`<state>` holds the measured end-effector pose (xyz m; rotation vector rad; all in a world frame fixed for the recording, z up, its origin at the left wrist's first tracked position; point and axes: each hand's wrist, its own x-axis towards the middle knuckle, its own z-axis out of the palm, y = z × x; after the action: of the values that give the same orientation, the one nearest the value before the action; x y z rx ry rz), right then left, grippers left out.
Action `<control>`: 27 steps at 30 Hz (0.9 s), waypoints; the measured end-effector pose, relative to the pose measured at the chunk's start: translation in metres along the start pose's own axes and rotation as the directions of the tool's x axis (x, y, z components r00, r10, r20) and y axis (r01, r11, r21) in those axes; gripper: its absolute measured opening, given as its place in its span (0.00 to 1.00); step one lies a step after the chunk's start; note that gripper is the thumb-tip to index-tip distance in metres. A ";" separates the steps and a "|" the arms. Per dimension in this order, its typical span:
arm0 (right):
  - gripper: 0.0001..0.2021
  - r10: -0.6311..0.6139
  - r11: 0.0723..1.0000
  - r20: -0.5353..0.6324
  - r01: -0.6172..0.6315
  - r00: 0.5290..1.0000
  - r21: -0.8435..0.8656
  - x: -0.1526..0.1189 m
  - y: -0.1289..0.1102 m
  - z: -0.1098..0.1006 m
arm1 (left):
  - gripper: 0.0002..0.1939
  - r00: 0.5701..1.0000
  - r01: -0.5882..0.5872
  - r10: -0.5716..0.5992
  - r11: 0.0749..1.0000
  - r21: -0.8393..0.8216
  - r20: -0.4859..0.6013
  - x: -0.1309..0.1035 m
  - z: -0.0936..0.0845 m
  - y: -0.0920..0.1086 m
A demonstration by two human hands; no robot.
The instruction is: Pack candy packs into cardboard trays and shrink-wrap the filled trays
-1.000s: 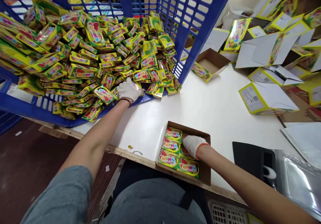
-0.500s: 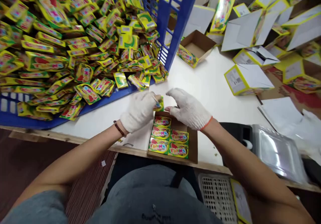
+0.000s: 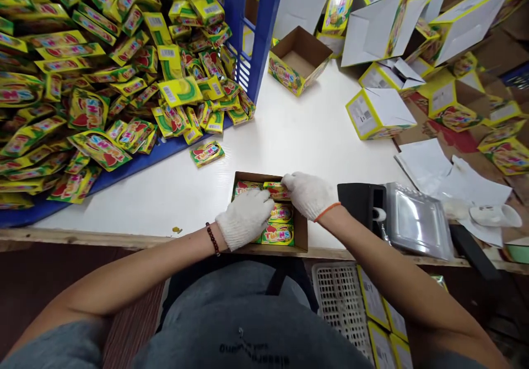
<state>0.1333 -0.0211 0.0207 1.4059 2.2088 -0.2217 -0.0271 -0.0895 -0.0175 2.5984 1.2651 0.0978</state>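
On the white table in front of me is an open cardboard carton (image 3: 301, 242) holding small yellow-green candy boxes (image 3: 278, 234) printed TWINS. My right hand (image 3: 313, 195), in a white knit glove, pinches the right end of one candy box (image 3: 276, 190) at the carton's far right side. My left hand (image 3: 247, 219), gloved as well, lies over the carton's left half, its fingertips against the boxes near that same one. It covers several boxes there. One loose candy box (image 3: 207, 153) rests on the table beyond the carton.
A blue basket (image 3: 264, 33) heaped with candy boxes stands at the left. Another open carton (image 3: 303, 55) sits beyond, with folded yellow cartons (image 3: 380, 113) to its right. Clear plastic packaging (image 3: 419, 220) and a black device (image 3: 359, 204) lie right. Below is a white crate (image 3: 341, 297).
My hands have come down into the carton, and a candy box now lies at its far right side. A loose candy box now shows on the table. The view has shifted right.
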 end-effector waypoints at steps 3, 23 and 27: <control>0.15 -0.017 0.999 -0.039 0.015 0.999 -0.050 -0.002 -0.006 0.009 | 0.13 0.995 -0.079 0.081 0.997 0.022 -0.059 0.014 0.004 0.004; 0.16 0.020 0.929 -0.113 0.023 0.993 0.369 0.017 0.054 0.032 | 0.15 0.993 -0.113 0.118 0.981 0.156 -0.024 0.080 0.029 0.013; 0.15 0.044 0.928 -0.143 0.013 0.989 0.372 0.016 0.053 0.034 | 0.12 0.994 -0.029 0.016 0.993 0.111 0.112 0.078 0.033 0.015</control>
<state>0.1860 0.0017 -0.0095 1.6862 2.3639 -0.5750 0.0384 -0.0433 -0.0494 2.6719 1.2362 -0.1156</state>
